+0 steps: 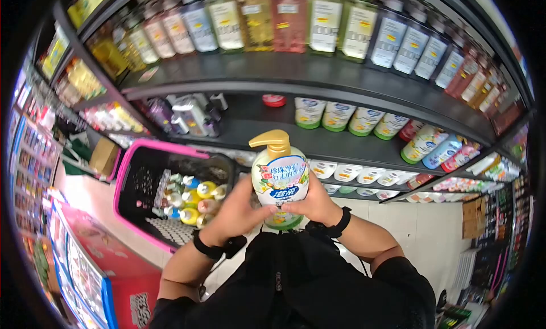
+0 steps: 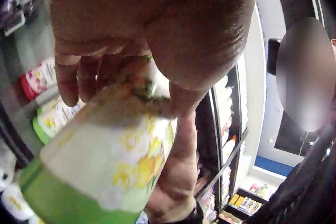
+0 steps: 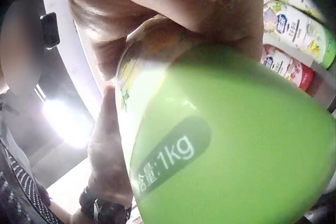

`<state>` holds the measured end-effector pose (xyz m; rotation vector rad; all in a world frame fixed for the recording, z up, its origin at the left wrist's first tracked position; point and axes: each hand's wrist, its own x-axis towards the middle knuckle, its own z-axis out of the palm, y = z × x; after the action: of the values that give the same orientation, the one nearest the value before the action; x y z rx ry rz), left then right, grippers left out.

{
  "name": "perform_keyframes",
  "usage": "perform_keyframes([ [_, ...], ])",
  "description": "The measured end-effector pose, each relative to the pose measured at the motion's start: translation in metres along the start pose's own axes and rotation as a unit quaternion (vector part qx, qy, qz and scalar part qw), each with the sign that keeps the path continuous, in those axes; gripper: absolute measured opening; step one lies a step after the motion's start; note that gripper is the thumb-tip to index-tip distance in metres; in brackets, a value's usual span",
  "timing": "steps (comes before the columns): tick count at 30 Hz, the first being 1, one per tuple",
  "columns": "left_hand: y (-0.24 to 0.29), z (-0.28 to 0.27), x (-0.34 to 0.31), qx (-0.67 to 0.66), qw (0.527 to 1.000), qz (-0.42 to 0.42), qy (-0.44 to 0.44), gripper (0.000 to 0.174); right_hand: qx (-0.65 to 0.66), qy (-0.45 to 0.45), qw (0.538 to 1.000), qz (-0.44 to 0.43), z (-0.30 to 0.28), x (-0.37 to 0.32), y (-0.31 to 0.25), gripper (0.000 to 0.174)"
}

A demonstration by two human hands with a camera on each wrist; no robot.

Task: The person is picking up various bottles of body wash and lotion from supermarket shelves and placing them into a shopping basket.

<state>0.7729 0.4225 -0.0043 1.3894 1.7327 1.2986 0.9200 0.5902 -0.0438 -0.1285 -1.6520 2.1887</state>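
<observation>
Both hands grip one large pump bottle, held upright in front of the chest in the head view. The bottle is white with a floral label, a gold pump head and a green base. My left hand holds its left side and my right hand its right, thumbs across the front. The left wrist view shows the bottle's lower part with yellow flowers, under the left hand. From the right wrist, the green base reads "1kg", with the right hand wrapped round the body.
A black shopping basket with a pink rim stands at the left, holding several bottles. Shelves ahead carry rows of tall pump bottles above and green-capped tubes below. A red and blue display case is at the lower left.
</observation>
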Motion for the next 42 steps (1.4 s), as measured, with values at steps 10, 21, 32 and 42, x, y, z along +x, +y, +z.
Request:
perform_keyframes([
  [10, 0.084, -0.164, -0.072, 0.181, 0.962, 0.168, 0.119, 0.05, -0.129, -0.137, 0.982, -0.006, 0.12, 0.066, 0.017, 0.09],
  [21, 0.06, -0.23, -0.116, 0.359, 0.933, 0.037, -0.01, 0.035, -0.138, -0.159, 0.977, 0.044, 0.196, 0.085, 0.081, 0.093],
  [32, -0.038, -0.208, -0.099, 0.411, 0.912, -0.008, 0.004, 0.028, -0.382, -0.091, 0.92, -0.006, 0.186, 0.078, 0.119, 0.087],
  [42, -0.169, -0.136, -0.069, 0.421, 0.891, -0.138, -0.1, 0.041, -0.287, 0.139, 0.947, 0.032, 0.122, -0.004, 0.14, 0.064],
])
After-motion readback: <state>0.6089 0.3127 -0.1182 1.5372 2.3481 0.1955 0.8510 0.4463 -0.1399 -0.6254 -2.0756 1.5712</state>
